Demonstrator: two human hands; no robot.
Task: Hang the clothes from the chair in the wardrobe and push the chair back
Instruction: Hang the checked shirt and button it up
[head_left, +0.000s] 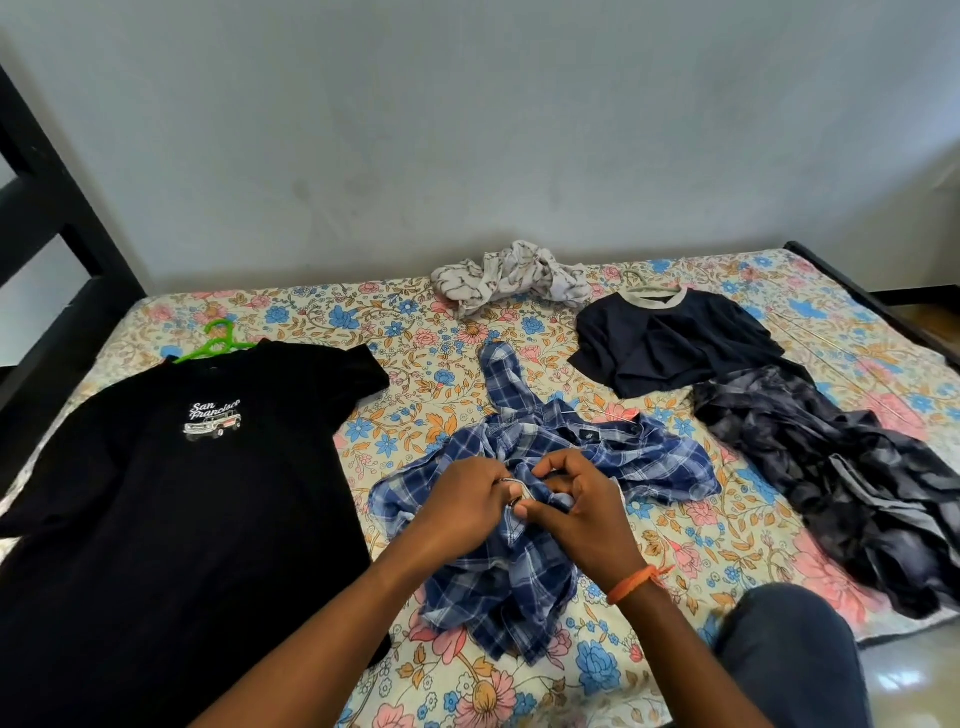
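A crumpled blue plaid shirt (524, 551) lies in the middle of the floral bed (415, 332). My left hand (462, 512) grips a pale hanger hook (514, 491) at the shirt's collar. My right hand (576, 506), with an orange thread at the wrist, pinches the plaid fabric right beside it. A black T-shirt (171, 493) with a white car print lies flat on the left on a green hanger (215, 343). At the right, a navy T-shirt (675, 348) sits on a pale hanger (641, 283). The chair and wardrobe are out of view.
A dark blue-grey patterned garment (857, 483) sprawls at the right edge of the bed. A bunched white printed cloth (511, 278) lies by the grey wall. A black bed frame (47, 218) rises at the left. My knee (784, 654) is at the bottom right.
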